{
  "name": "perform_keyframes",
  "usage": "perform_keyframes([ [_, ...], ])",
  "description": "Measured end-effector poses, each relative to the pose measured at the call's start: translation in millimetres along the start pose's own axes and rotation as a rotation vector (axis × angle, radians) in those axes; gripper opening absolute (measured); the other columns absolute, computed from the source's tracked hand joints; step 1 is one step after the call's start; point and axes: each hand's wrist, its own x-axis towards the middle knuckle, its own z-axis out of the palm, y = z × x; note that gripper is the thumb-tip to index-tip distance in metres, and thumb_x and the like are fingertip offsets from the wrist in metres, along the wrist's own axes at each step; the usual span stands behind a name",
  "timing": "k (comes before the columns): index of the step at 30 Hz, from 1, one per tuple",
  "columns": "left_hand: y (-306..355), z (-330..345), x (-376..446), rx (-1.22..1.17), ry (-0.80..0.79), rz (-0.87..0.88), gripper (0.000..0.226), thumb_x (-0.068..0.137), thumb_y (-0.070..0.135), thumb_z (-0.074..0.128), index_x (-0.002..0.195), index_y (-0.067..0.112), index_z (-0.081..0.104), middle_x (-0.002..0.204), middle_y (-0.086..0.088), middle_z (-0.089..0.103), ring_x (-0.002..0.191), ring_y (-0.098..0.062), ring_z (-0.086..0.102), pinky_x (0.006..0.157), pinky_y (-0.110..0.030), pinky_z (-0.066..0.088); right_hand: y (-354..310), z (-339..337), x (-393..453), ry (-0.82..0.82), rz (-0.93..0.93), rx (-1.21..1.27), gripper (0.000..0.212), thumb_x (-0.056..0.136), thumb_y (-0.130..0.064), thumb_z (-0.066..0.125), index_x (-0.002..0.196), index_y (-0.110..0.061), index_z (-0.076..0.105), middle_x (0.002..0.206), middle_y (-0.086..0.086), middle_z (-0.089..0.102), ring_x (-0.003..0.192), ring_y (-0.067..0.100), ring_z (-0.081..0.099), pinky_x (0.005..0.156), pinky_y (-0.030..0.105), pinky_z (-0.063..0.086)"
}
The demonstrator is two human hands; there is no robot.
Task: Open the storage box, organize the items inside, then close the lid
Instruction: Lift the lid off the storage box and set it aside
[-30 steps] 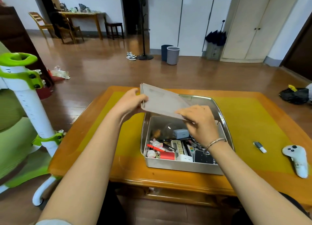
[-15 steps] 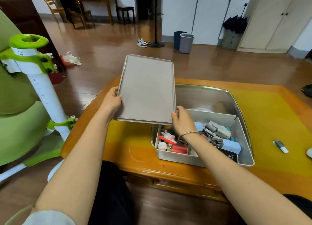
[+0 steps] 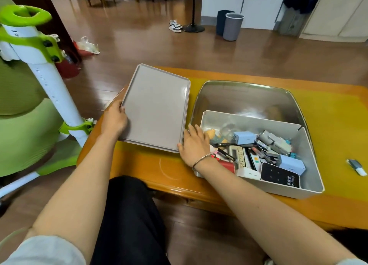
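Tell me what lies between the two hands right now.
In the head view, the flat grey rectangular lid spans the stretch: left hand holds its left edge, right hand touches its near right corner, beside the grey storage box.

Single head view, looking forward-down over table (image 3: pixel 338 113), close above forearms; edges warped, probably wide-angle.

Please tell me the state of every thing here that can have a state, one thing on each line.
storage box: open, lid off, cluttered with small items.
lid: off, inner side up, left of the box.
left hand: holds the lid's left edge.
right hand: touches the lid's near right corner.
grey bin: upright, no lid.
marker: lying on the table.
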Motion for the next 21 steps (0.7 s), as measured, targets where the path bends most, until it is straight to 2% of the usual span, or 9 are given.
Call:
perform_keyframes([
  [4,-18.4,19.5,2.3,-0.003,-0.11,-0.052,0.036,0.101,0.013,0.038,0.135,0.007,0.05,0.131,-0.023,0.055,0.119,-0.042,0.049,0.096,-0.042,0.038,2.2,4.8,1.1,-0.007,-0.05,0.029,0.058,0.093,-0.031,0.05,0.143,-0.009,0.033,0.153,0.011,0.023,0.144,0.028,0.011,0.119,0.041,0.008],
  [8,-33.0,35.1,0.0,0.0,-0.193,-0.097,0.037,0.102,0.012,0.04,0.137,0.007,0.048,0.136,-0.02,0.052,0.125,-0.039,0.046,0.1,-0.04,0.036,0.0,6.3,-3.3,0.039,-0.012,0.142,0.069,0.092,-0.015,0.052,0.149,-0.006,0.012,0.157,0.014,0.003,0.145,0.027,-0.003,0.119,0.037,0.003],
  [11,-41.9,41.2,-0.9,0.013,-0.21,-0.118,0.038,0.102,0.014,0.04,0.139,0.007,0.047,0.139,-0.02,0.05,0.128,-0.04,0.043,0.103,-0.041,0.035,-2.7,5.9,-5.8,0.066,0.074,0.191,0.08,0.09,-0.007,0.054,0.149,-0.003,0.0,0.156,0.016,-0.01,0.144,0.031,-0.012,0.117,0.04,0.008],
  [14,-49.3,46.8,-4.6,0.057,-0.19,-0.122,0.037,0.102,0.016,0.041,0.138,0.009,0.049,0.138,-0.021,0.051,0.128,-0.041,0.042,0.105,-0.045,0.036,-3.1,5.7,-5.6,0.032,0.179,0.258,0.085,0.089,-0.008,0.056,0.147,0.001,-0.006,0.155,0.021,-0.012,0.144,0.035,-0.004,0.118,0.041,0.017],
  [18,-52.6,53.2,-10.5,0.263,-0.167,-0.122,0.035,0.101,0.019,0.043,0.133,0.017,0.057,0.135,-0.026,0.044,0.123,-0.044,0.04,0.102,-0.046,0.036,-1.8,7.3,-4.2,0.019,0.199,0.297,0.087,0.089,-0.01,0.057,0.147,0.002,-0.008,0.155,0.021,-0.013,0.144,0.034,0.01,0.113,0.039,0.03],
  [21,-40.4,59.8,-16.6,0.411,-0.229,-0.145,0.036,0.1,0.024,0.046,0.135,0.016,0.05,0.14,-0.023,0.037,0.127,-0.041,0.033,0.104,-0.045,0.031,-0.9,6.5,-3.7,0.011,0.21,0.31,0.088,0.09,-0.013,0.057,0.147,0.0,-0.009,0.156,0.018,-0.012,0.143,0.033,0.016,0.111,0.039,0.033],
])
